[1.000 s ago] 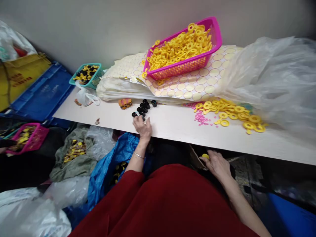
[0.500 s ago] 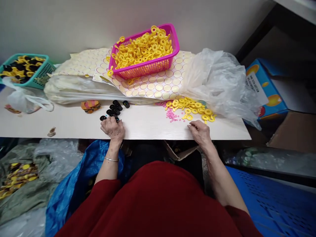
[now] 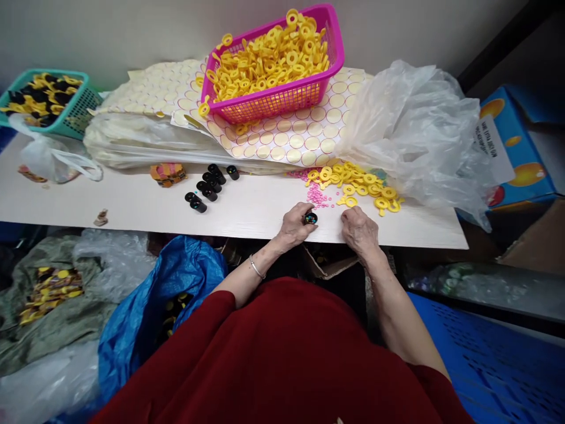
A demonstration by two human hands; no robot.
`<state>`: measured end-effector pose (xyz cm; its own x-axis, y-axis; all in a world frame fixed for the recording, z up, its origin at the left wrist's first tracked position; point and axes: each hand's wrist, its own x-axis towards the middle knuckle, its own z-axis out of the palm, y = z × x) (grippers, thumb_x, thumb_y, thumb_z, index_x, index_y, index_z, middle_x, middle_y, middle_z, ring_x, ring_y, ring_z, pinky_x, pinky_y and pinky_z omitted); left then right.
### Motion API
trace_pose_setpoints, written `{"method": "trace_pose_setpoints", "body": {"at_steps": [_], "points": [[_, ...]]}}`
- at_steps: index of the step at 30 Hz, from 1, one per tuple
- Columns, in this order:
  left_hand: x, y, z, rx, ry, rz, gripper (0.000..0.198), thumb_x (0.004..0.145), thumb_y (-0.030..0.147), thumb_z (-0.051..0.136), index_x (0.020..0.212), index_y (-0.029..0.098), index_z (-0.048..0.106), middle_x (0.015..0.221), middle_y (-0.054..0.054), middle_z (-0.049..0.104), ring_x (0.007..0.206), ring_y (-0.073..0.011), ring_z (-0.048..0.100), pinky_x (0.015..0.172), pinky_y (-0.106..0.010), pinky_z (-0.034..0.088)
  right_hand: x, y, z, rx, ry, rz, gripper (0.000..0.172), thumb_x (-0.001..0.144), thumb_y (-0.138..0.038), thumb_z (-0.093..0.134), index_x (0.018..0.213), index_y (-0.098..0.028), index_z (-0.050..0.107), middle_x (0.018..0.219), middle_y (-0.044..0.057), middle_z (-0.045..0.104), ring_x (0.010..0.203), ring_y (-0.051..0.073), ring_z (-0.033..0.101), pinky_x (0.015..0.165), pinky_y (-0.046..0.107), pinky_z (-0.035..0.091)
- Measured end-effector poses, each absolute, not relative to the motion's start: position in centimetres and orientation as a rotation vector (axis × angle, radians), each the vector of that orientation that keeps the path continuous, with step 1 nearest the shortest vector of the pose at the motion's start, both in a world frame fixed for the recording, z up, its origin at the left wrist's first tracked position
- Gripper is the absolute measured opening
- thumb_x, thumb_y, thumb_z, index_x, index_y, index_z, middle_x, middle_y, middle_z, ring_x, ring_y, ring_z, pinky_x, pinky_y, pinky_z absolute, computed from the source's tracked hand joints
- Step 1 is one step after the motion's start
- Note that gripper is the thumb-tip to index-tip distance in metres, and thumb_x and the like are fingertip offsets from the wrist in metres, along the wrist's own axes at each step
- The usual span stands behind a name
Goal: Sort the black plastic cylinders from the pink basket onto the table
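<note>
My left hand (image 3: pixel 295 227) grips a small black cylindrical cup (image 3: pixel 311 218) between thumb and fingers, with its open top up and tiny coloured bits showing inside. Just right of it, my right hand (image 3: pixel 359 231) rests near the table's front edge, fingers curled together; whatever they pinch, if anything, is hidden. Beyond the hands lie tiny pink rings (image 3: pixel 316 194) and a loose pile of yellow ring-shaped plastic pieces with tabs (image 3: pixel 353 179). Several more black cups (image 3: pixel 209 187) stand or lie grouped to the left.
A pink basket (image 3: pixel 273 106) full of yellow pieces sits at the back on sheets of round stickers (image 3: pixel 282 138). Clear plastic bags (image 3: pixel 410 129) bulge at right beside a blue box (image 3: pixel 521 147). A teal basket (image 3: pixel 77 112) stands far left; a blue sack (image 3: pixel 128 306) hangs open below.
My left hand has moved right from the group of black cups, bringing one cup beside my right hand. The right hand's fingers have curled in more. The view has shifted slightly.
</note>
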<state>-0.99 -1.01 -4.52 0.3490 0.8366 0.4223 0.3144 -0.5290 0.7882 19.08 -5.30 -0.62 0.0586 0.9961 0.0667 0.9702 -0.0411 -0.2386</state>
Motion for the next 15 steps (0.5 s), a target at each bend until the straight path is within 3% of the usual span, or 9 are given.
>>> {"method": "trace_pose_setpoints", "body": {"at_steps": [7, 11, 15], "points": [[0.4, -0.9, -4.9, 1.956, 0.966, 1.155, 0.045, 0.068, 0.028, 0.077, 0.107, 0.013, 0.061, 0.094, -0.005, 0.064, 0.082, -0.0155, 0.060, 0.068, -0.027, 0.048, 19.6, -6.6, -0.9, -2.017, -2.017, 0.168, 0.028, 0.090, -0.016, 0.039, 0.088, -0.017, 0.067, 0.090, 0.011, 0.062, 0.081, 0.021, 0.053, 0.069, 0.031, 0.035], [0.5, -0.8, -5.2, 1.903, 1.006, 1.142, 0.047, 0.067, 0.033, 0.081, 0.106, 0.015, 0.063, 0.096, -0.005, 0.066, 0.082, -0.0149, 0.061, 0.069, -0.027, 0.049, 19.6, -5.7, -0.2, -2.152, -1.907, 0.317, 0.029, 0.088, -0.020, 0.041, 0.087, -0.018, 0.070, 0.092, 0.012, 0.067, 0.076, 0.021, 0.055, 0.064, 0.031, 0.034], [0.3, -0.5, -5.5, 1.861, 1.004, 1.142, 0.050, 0.067, 0.037, 0.083, 0.107, 0.014, 0.064, 0.096, -0.005, 0.067, 0.078, -0.0133, 0.061, 0.067, -0.026, 0.049, 19.9, -4.4, 0.6, -2.355, -1.660, 0.481, 0.030, 0.081, -0.022, 0.046, 0.087, -0.016, 0.075, 0.088, 0.013, 0.072, 0.079, 0.024, 0.061, 0.068, 0.032, 0.041]]}}
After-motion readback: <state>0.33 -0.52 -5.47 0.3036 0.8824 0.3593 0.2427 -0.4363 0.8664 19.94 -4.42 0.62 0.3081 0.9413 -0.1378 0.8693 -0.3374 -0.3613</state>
